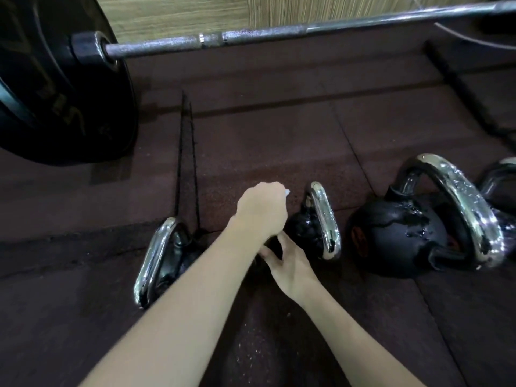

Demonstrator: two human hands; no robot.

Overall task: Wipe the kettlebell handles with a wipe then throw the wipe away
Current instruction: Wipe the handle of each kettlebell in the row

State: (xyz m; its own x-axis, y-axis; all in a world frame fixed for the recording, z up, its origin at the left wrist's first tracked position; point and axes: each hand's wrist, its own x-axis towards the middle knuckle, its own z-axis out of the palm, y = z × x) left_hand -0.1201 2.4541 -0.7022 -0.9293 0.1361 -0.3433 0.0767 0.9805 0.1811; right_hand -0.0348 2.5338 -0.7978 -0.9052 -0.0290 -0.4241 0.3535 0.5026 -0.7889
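Note:
Several black kettlebells with chrome handles lie on the dark rubber floor. My left hand (262,209) is a closed fist just left of the middle kettlebell's handle (324,219), with a small white corner of the wipe (287,193) showing at the knuckles. My right hand (291,262) lies below it, against the black body of the middle kettlebell (303,229); its fingertips are hidden under my left wrist. A left kettlebell (159,255) lies partly under my left forearm. The large kettlebell (396,236) at the right looks wet, with droplets on its handle (463,202).
A loaded barbell (251,34) runs across the top, its big black plate (55,88) at the far left. Another kettlebell handle (499,177) shows at the right edge. A black cord (187,152) lies on the mat behind the left kettlebell.

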